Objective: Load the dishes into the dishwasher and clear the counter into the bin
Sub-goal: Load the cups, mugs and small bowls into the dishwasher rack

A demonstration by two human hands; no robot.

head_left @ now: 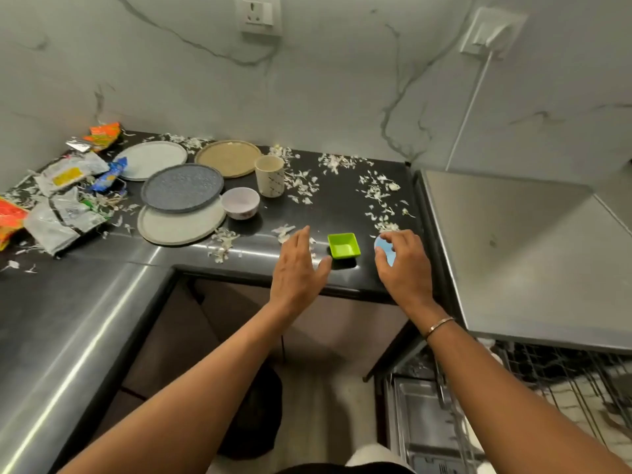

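Note:
My right hand (403, 265) grips a small blue dish (383, 249) at the counter's front right edge. Just left of it sits a small green square dish (343, 245), and my left hand (297, 265) hovers open beside it, thumb near its left side. Farther left lie several plates: a dark grey one (182, 187) overlapping a cream one (181, 225), a pale one (150, 160) and a tan one (228, 158). A white bowl (240, 202) and a cream cup (270, 176) stand between them. The open dishwasher rack (564, 381) shows at lower right.
Crumpled snack wrappers (65, 200) pile up at the far left of the black counter (85, 319). White peel scraps (376, 193) are scattered across it. A steel dishwasher top (519, 254) stands to the right. A dark bin bag (254, 415) is on the floor below.

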